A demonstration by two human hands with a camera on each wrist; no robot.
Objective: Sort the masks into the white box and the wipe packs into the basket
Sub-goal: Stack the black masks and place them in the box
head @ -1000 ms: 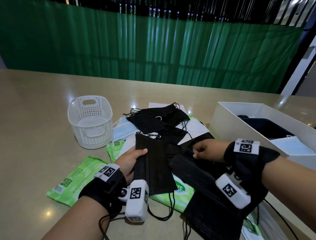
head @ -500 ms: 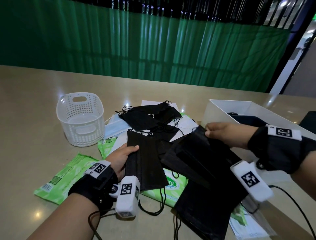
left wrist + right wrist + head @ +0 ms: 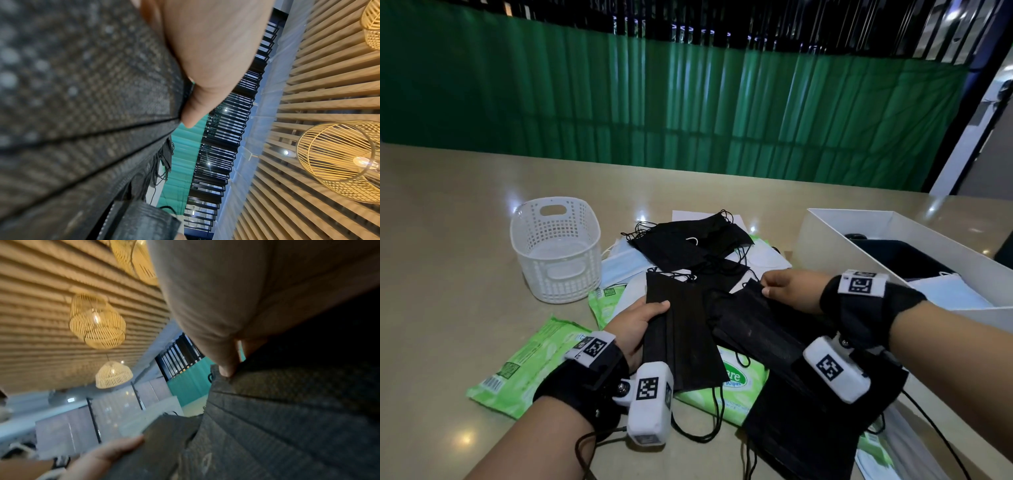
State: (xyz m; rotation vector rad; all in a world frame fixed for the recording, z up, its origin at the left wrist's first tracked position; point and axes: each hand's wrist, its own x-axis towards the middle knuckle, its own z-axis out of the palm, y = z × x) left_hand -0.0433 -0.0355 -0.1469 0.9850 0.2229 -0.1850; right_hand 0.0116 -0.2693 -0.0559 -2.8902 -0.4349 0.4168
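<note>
My left hand pinches the left edge of a pleated black mask, thumb on top; that mask fills the left wrist view. My right hand pinches the top corner of a bunch of black masks, seen as dark fabric in the right wrist view. Green wipe packs lie under them and at the front left. The white basket stands at the back left and looks empty. The white box at right holds a dark mask and a pale blue one.
More black masks, pale blue masks and white sheets lie piled behind my hands. Another green pack sits by the basket. Black masks and packets reach the table's front right edge. A green curtain hangs behind the beige table.
My right hand lifted its bunch of masks up towards the box, then came back down and left over the pile. The left hand has kept its hold on its mask.
</note>
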